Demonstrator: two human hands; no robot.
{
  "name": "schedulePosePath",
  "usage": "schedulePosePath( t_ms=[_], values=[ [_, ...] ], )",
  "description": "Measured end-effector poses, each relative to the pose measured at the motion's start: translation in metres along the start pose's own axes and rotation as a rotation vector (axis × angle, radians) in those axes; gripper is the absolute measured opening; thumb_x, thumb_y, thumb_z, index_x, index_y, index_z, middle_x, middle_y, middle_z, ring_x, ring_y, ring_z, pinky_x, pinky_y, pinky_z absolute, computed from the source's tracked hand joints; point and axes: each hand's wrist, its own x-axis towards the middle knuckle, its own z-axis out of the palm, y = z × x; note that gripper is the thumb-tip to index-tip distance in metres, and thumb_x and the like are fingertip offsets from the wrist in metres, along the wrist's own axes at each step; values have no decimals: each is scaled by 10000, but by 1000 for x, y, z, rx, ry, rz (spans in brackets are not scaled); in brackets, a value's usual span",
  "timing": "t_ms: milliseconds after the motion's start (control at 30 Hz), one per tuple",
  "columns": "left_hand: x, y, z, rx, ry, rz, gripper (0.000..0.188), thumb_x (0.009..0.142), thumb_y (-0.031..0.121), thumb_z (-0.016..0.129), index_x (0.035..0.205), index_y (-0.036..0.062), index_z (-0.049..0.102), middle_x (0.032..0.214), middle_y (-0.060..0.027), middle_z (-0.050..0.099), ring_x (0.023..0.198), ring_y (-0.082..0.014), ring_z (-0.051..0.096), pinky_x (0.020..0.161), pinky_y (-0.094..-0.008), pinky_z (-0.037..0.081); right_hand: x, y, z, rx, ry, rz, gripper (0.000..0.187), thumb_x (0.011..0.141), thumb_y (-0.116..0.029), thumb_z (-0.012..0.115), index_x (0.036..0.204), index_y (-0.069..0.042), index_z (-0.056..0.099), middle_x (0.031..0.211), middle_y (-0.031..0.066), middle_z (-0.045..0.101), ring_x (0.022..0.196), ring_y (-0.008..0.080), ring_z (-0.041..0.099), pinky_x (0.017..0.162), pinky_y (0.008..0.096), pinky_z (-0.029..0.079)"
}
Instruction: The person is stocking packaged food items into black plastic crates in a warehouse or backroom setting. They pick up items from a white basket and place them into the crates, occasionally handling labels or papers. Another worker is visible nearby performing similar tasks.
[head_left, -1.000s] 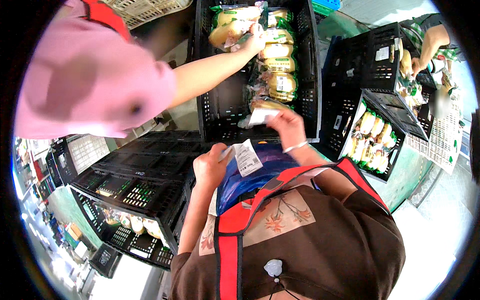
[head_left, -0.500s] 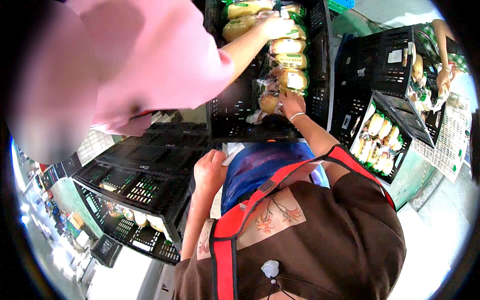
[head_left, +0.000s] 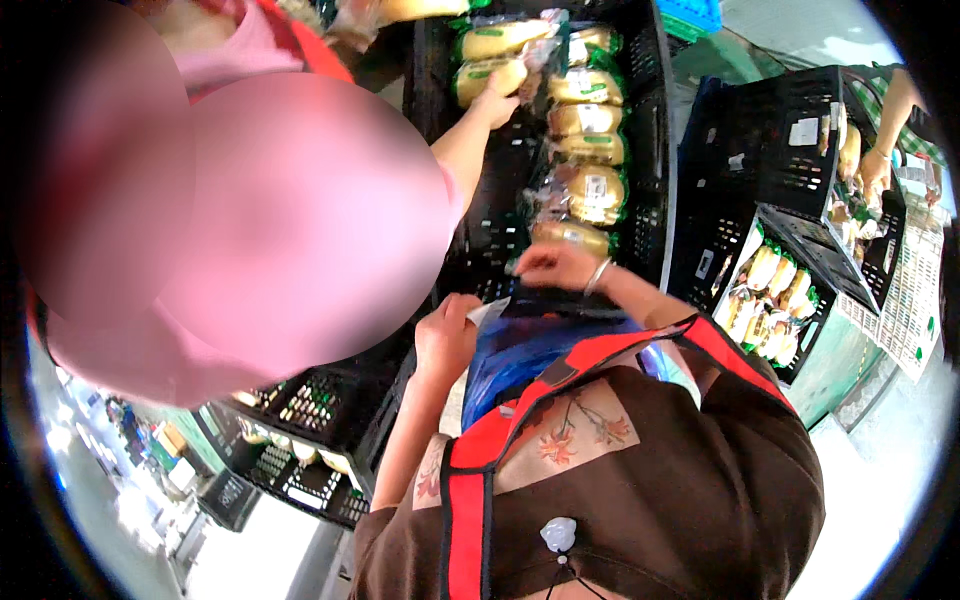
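Note:
My left hand (head_left: 447,335) is closed on a small white paper sheet (head_left: 489,312), just outside the near edge of a deep black crate (head_left: 470,225). My right hand (head_left: 562,266), with a bracelet at the wrist, hovers over the crate's near end. Its fingers point left, loosely stretched and slightly blurred, and I see nothing held in them. Just beyond them lies the nearest bagged yellow oblong food item (head_left: 572,236), in clear plastic with green print. Several more form a column along the crate's right side, some bearing white labels.
On the left a co-worker in a pink top (head_left: 300,220) leans in, a hand (head_left: 492,103) at a bagged item in the far left. More black crates (head_left: 760,130) with similar packages stand at right, where another person's hand (head_left: 876,168) works. Stacked crates (head_left: 320,410) stand lower left.
My right hand has drawn back from the nearest bagged item toward my left hand. The co-worker has shifted nearer to me, and their hand has moved to the crate's left column.

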Motion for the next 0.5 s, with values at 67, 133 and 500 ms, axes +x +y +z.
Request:
schedulePosePath(
  t_ms=[67, 133, 500],
  values=[
    [14, 7, 1, -52, 21, -10, 193, 691, -21, 538, 860, 65, 578, 786, -141, 623, 704, -354, 616, 609, -420, 491, -6, -40, 16, 271, -112, -6, 229, 769, -151, 726, 964, -62, 648, 941, 39, 665, 831, 125, 614, 731, 290, 491],
    [24, 13, 1, -39, 50, 28, 165, 702, -1, 545, 841, 80, 584, 752, -132, 597, 662, -335, 608, 564, -420, 478, -13, -68, 21, 118, -13, -43, 179, 760, -124, 721, 915, -57, 663, 887, 61, 661, 801, 169, 623, 706, 309, 491],
    [47, 17, 9, 133, -11, 73, 143, 745, 134, 702, 700, 57, 590, 675, -95, 526, 658, -305, 549, 578, -398, 439, -10, -81, -87, -65, 1008, -170, 58, 836, -51, 647, 853, 1, 666, 782, 43, 649, 745, 121, 592, 692, 258, 477]
  ],
)
